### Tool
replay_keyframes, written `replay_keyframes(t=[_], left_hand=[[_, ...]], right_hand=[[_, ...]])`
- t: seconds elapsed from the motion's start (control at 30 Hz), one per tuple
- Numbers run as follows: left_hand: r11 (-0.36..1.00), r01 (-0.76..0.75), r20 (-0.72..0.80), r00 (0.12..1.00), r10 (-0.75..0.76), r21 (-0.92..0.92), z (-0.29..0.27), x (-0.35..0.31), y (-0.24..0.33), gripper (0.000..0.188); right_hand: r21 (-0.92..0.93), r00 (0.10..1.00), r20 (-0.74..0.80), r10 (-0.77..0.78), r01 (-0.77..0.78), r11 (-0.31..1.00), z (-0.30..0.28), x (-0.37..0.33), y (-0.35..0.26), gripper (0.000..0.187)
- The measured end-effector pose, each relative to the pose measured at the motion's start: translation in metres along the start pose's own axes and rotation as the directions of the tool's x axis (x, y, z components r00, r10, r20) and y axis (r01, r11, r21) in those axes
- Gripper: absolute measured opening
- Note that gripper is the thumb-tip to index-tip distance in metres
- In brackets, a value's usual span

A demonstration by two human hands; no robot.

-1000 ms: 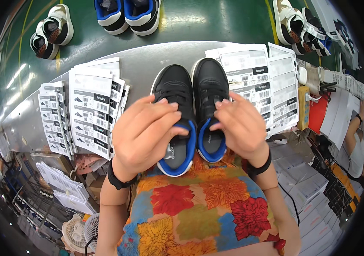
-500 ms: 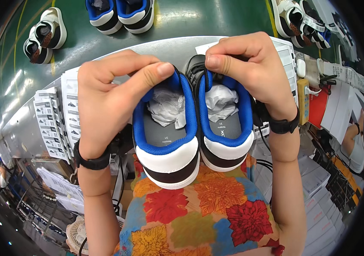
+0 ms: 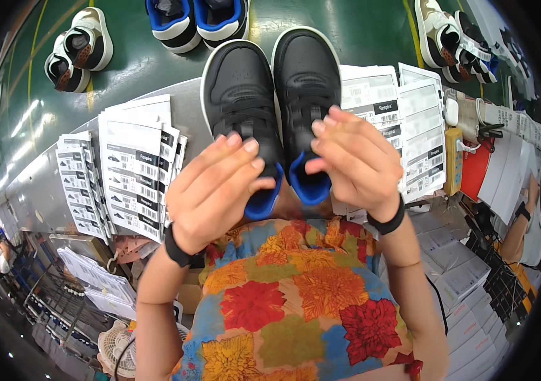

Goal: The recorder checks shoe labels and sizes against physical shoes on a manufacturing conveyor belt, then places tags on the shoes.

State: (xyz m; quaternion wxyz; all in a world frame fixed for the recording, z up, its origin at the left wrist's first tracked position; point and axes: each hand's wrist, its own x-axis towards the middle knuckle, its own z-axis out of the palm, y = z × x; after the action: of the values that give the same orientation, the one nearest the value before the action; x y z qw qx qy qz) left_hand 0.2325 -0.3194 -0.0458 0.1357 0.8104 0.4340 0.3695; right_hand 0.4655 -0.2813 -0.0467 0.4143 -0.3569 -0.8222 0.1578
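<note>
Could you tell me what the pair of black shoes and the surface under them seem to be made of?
Black shoes: apparently smooth matte leather or synthetic, faint sheen, with white, likely rubber, sole edges. Worktop: looks like grey brushed metal, showing dull reflections.

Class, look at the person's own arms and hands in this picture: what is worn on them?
Both forearms are bare, with no sleeves or gloves. A black band circles each wrist: one by the left hand, one by the right hand. No rings can be made out.

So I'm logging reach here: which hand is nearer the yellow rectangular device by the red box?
Right. The right hand grips a black shoe's blue heel, with label sheets between it and the yellow rectangular device; the left hand is farther, beyond both shoes.
</note>
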Motion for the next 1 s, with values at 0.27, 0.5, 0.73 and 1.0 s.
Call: replay_keyframes(t=[0.27, 0.5, 0.73, 1.0], left_hand=[[0.284, 0.694, 0.373, 0.633, -0.679, -0.661, 0.03, -0.038, -0.008, 0.093], [0.257, 0.821, 0.546, 0.54, -0.64, -0.511, -0.037, 0.005, 0.018, 0.087], [0.211, 0.618, 0.333, 0.643, -0.69, -0.758, -0.045, 0.015, 0.042, 0.093], [0.017, 0.4, 0.341, 0.802, -0.49, -0.916, 0.032, 0.044, 0.032, 0.066]], right_hand=[[0.586, 0.517, 0.238, 0.822, -0.751, 0.303, 0.006, -0.047, -0.012, 0.053], [0.467, 0.427, 0.156, 0.891, -0.826, 0.314, -0.037, -0.006, -0.052, 0.061], [0.67, 0.411, 0.074, 0.909, -0.696, 0.26, -0.067, -0.007, -0.07, 0.058], [0.859, 0.536, 0.083, 0.84, -0.466, 0.212, -0.034, -0.052, -0.008, 0.054]])
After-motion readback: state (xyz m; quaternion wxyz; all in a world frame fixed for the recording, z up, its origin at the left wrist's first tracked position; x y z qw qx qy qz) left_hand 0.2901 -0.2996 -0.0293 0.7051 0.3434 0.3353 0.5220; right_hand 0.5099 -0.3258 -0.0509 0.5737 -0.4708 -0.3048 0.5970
